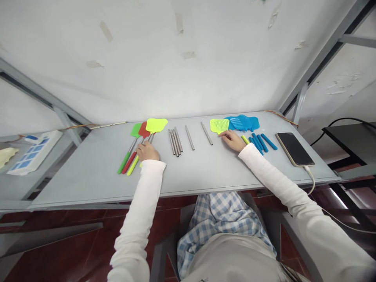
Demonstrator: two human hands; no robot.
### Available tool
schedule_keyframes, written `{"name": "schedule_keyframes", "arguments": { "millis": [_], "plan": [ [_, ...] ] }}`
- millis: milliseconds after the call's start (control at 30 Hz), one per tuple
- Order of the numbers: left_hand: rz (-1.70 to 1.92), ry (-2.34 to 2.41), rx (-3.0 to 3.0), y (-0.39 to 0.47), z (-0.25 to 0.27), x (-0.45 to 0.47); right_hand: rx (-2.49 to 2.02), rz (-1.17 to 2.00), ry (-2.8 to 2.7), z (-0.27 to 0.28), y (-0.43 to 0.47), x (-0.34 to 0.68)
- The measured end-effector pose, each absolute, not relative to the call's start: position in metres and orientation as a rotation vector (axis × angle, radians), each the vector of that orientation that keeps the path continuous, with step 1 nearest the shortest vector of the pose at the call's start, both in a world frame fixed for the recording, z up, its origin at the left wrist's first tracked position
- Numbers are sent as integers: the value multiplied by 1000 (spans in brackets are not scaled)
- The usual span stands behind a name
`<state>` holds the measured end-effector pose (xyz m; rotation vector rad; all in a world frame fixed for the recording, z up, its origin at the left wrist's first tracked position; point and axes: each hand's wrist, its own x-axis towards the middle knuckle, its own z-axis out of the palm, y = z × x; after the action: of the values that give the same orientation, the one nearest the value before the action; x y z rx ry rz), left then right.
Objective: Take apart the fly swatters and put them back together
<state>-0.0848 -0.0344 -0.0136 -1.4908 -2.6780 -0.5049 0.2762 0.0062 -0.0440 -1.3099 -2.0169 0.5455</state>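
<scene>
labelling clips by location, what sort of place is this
Likely a small workshop or assembly bench, though I can't be sure: a grey table carries loose metal rods, separate blue handles and blue swatter heads, laid out by kind.

Sleeves (150,199), two: white, long, plain-cuffed, creased higher up. Torso garment (235,256): off-white. Lower garment (225,215): blue-and-white gingham.

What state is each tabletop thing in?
Green swatter: assembled.
Red swatter: assembled.
Yellow swatter: partly hidden by left hand.
Metal rods: bare, two apart from bunch.
Yellow head: detached, at right hand.
Blue heads: detached, overlapping.
Blue handles: detached.
Yellow handle: detached, partly covered.
Phone: screen dark, plugged in.
</scene>
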Motion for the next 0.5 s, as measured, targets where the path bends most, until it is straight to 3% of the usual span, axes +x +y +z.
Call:
{"name": "schedule_keyframes", "arguments": {
  "millis": [333,500],
  "plan": [
    [-775,-2393,-1730,-34,-23,-65,-1266,273,-2191,-52,3,266],
    [-939,-2166,-2322,-29,-13,0,-1124,283,-2287,-45,-4,261]
  ]
}}
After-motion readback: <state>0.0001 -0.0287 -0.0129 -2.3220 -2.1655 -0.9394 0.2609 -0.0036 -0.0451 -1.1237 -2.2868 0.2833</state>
